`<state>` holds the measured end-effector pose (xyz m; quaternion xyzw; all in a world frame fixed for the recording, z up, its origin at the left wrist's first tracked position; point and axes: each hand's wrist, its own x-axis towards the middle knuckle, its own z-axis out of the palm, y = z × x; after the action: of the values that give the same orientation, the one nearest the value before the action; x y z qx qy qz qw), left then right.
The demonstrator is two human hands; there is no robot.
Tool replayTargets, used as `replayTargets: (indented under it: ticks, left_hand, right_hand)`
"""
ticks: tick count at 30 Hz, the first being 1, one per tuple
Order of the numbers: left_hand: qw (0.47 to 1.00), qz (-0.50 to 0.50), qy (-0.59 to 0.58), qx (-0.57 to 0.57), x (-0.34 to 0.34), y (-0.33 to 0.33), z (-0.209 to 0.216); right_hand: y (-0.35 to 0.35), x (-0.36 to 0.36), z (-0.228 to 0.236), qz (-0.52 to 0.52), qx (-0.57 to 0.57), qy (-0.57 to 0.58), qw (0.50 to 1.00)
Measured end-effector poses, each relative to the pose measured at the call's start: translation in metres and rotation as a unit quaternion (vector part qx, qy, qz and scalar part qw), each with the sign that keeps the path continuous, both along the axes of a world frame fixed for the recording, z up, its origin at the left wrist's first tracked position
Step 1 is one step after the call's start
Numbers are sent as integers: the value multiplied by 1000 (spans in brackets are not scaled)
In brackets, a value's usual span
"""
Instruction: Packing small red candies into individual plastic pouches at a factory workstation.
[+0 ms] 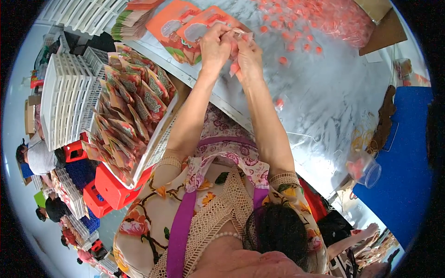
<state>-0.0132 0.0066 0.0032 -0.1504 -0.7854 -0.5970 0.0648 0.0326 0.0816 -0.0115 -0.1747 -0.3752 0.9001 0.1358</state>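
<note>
My left hand (215, 48) and my right hand (249, 55) are close together over the far part of the metal table. Both have their fingers closed on small red pieces in clear wrappers (234, 58), like wrapped candies; how many is hidden by the fingers. Just left of my left hand lie flat orange-red pouches (168, 27) with clear windows, overlapping one another. Beyond my right hand a heap of red wrapped candies (320, 21) spreads over the tabletop, with loose pieces (283, 60) scattered nearer to me.
On my left, a white basket (147, 162) holds many filled pouches (134, 104) on red stools (111, 187). White crates (65, 99) are stacked behind. A pouch stack (132, 21) stands far left. A cardboard box (384, 30), clear cup (370, 173) and blue panel (394, 185) are right.
</note>
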Motion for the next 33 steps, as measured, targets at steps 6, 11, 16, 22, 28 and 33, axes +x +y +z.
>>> replayTargets:
  ticks: [6, 11, 16, 22, 28, 33]
  left_hand:
    - [995, -12, 99, 11, 16, 3, -5]
    - [996, 60, 53, 40, 8, 2, -10]
    - [997, 51, -1, 49, 3, 2, -6]
    - [991, -60, -63, 97, -2, -4, 5]
    - [997, -57, -23, 44, 5, 6, 7]
    - [999, 21, -12, 30, -14, 4, 11]
  right_hand:
    - [11, -13, -21, -11, 242, -74, 967]
    - [14, -7, 8, 89, -56, -69, 992]
    - [23, 3, 23, 139, -191, 63, 970]
    - [15, 8, 13, 78, 13, 33, 996]
    - [23, -10, 20, 34, 212, -114, 970]
    - [46, -11, 40, 208, -167, 12, 964]
